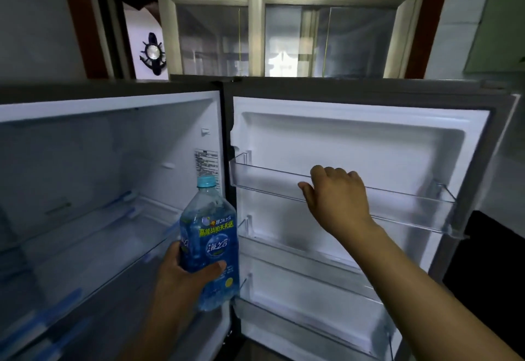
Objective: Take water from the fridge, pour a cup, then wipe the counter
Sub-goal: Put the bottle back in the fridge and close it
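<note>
A blue water bottle (209,242) with a light-blue cap is held upright in front of the open fridge (108,178), with my left hand (181,278) wrapped around its lower half. My right hand (336,198) rests on the top clear shelf (412,204) of the open fridge door (355,139), fingers curled over the shelf's front rim. The glass shelves in the fridge compartment hold nothing that I can see.
The fridge door stands swung open to the right, with three clear door shelves. Above the fridge is a window with a metal frame (255,31). A dark object (494,261) stands at the right, beyond the door's edge.
</note>
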